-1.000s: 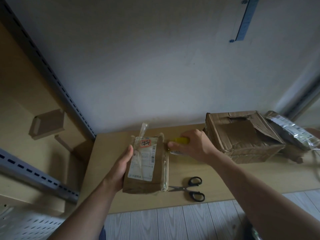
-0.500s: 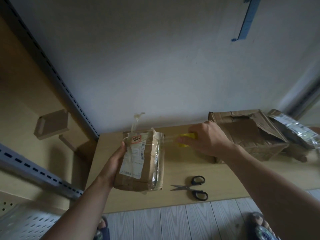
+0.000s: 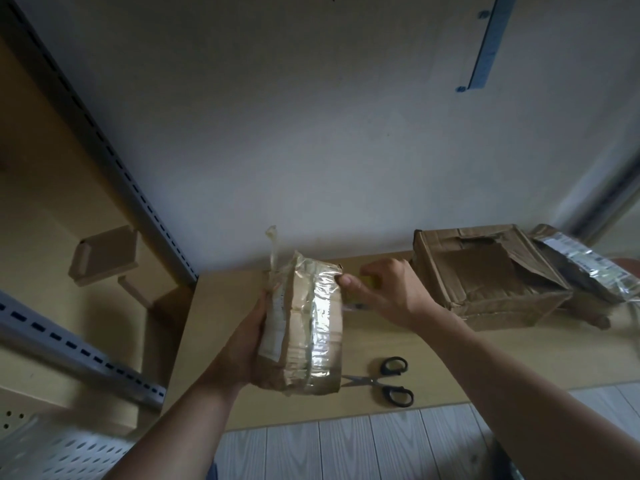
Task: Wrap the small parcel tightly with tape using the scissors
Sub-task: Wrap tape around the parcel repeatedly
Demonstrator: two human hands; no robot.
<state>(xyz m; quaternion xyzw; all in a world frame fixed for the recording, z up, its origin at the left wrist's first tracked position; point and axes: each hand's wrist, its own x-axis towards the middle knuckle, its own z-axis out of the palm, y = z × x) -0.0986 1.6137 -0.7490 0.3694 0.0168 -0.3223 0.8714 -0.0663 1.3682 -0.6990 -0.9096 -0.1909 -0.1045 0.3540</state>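
wooden shelf [image 3: 214, 320] | torn box [image 3: 485, 282] beside tape roll [image 3: 372, 282] | parcel [image 3: 311, 327] hides scissors [image 3: 389, 381] tips

brown small parcel [image 3: 304, 327], banded in shiny clear tape, held on end over table's left front. yellow tape roll [image 3: 372, 282] mostly hidden, beside its top right corner. black-handled scissors [image 3: 375, 382] flat near front edge, blades pointing left.

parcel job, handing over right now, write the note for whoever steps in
Left hand grips the parcel on end by its left side.
Right hand holds the yellow tape roll at the parcel's upper right edge, thumb at the edge.
Done: clear tape already bands the parcel.
Scissors lie on the table, untouched.
Left: finish the wrap, cut the tape, press the end down.
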